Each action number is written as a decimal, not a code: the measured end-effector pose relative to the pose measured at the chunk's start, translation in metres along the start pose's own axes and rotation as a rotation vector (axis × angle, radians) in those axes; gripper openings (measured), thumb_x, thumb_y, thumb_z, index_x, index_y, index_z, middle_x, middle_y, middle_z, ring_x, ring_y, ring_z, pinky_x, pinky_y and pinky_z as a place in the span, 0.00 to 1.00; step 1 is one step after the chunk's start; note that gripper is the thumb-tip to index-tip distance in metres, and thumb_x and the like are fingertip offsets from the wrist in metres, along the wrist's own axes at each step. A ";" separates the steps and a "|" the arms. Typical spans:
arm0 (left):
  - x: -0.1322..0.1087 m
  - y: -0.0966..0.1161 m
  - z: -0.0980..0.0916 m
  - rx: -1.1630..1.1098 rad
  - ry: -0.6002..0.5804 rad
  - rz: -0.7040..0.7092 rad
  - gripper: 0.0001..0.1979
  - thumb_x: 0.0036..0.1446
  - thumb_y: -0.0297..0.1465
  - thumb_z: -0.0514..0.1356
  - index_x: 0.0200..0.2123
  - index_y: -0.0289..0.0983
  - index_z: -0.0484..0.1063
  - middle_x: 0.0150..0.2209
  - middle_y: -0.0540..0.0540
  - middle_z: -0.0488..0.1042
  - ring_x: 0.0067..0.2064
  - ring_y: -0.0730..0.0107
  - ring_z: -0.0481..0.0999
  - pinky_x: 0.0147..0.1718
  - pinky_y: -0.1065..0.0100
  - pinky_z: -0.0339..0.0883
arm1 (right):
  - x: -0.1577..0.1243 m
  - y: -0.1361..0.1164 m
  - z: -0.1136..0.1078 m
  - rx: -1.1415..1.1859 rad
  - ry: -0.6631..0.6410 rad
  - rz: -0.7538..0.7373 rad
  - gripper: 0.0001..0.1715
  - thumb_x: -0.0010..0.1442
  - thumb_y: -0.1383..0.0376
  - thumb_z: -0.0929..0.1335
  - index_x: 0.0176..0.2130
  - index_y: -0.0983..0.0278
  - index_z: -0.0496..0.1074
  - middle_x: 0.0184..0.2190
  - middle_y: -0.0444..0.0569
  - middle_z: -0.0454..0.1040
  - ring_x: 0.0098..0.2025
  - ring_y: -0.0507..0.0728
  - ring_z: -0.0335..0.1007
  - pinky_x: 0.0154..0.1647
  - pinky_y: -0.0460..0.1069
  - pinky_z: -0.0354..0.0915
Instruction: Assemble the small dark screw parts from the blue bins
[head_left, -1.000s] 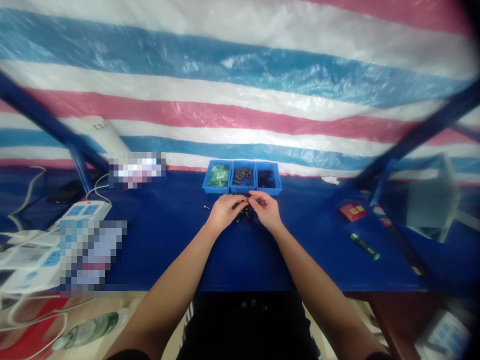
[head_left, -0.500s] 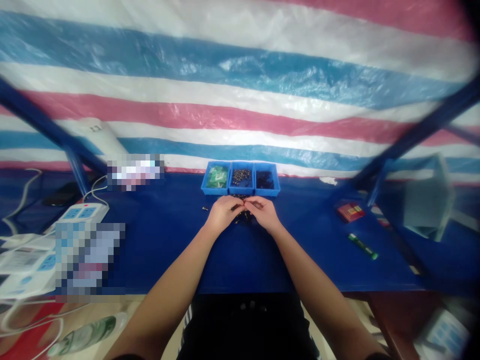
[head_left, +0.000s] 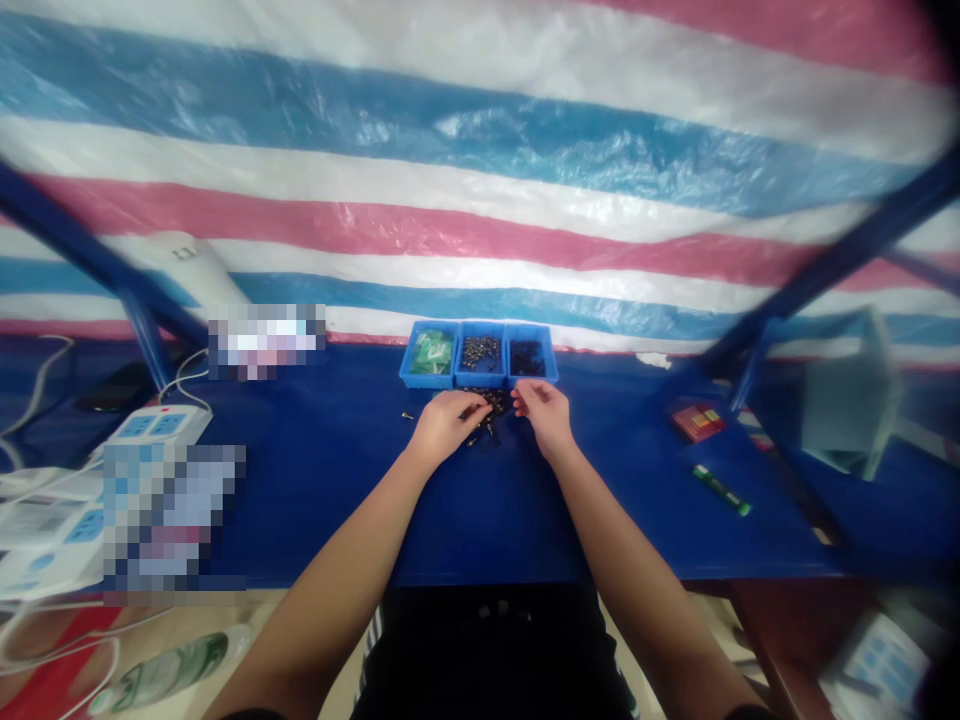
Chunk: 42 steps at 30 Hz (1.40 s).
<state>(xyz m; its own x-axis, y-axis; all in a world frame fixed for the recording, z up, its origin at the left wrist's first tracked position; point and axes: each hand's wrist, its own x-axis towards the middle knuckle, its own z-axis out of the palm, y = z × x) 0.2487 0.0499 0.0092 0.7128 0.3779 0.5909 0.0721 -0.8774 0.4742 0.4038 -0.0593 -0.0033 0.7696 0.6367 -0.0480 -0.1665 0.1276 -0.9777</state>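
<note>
Both my hands rest on a blue table (head_left: 480, 500) in front of three small blue bins. My left hand (head_left: 444, 422) lies over a heap of small dark metal parts (head_left: 491, 405), fingers curled as if pinching one. My right hand (head_left: 546, 412) sits just right of the heap, fingers bent and close together near the right bin (head_left: 532, 360) of black parts. What either hand holds is too small to make out. The middle bin (head_left: 481, 353) holds brassy parts, the left bin (head_left: 429, 354) green pieces. One loose part (head_left: 407, 414) lies left of my left hand.
White power strips (head_left: 150, 428) and cables lie at the left. A red box (head_left: 694, 421) and a green pen (head_left: 721, 490) are at the right. Blue frame bars (head_left: 810, 280) slant on both sides. A striped tarp hangs behind. A bottle (head_left: 169, 672) lies on the floor.
My hands were pinched together over the heap. They have come apart: the right hand has moved right and slightly forward toward the right bin, while the left stays on the heap.
</note>
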 end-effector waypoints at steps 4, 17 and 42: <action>0.000 0.000 0.000 -0.002 -0.007 -0.013 0.08 0.61 0.37 0.60 0.36 0.39 0.76 0.36 0.47 0.80 0.38 0.66 0.79 0.40 0.64 0.72 | 0.003 -0.005 -0.004 0.068 0.033 -0.004 0.22 0.51 0.51 0.73 0.37 0.66 0.76 0.32 0.51 0.78 0.29 0.51 0.72 0.28 0.47 0.68; 0.001 0.001 -0.001 0.011 -0.037 -0.023 0.08 0.62 0.36 0.59 0.36 0.40 0.76 0.36 0.47 0.80 0.35 0.67 0.78 0.38 0.65 0.70 | 0.002 -0.004 0.007 0.059 -0.329 -0.083 0.34 0.52 0.52 0.72 0.57 0.55 0.68 0.55 0.51 0.72 0.37 0.55 0.75 0.34 0.51 0.71; 0.000 -0.001 0.004 0.030 -0.011 -0.043 0.08 0.61 0.36 0.59 0.36 0.40 0.75 0.32 0.49 0.79 0.33 0.68 0.77 0.37 0.65 0.69 | 0.005 0.005 0.000 -1.096 -0.215 -0.460 0.10 0.59 0.54 0.67 0.37 0.50 0.79 0.30 0.42 0.80 0.29 0.56 0.73 0.29 0.49 0.63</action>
<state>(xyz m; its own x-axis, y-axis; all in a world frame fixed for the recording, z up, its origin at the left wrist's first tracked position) 0.2515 0.0499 0.0064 0.7164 0.4126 0.5627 0.1240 -0.8689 0.4792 0.4071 -0.0556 -0.0085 0.4841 0.8278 0.2834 0.7876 -0.2712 -0.5533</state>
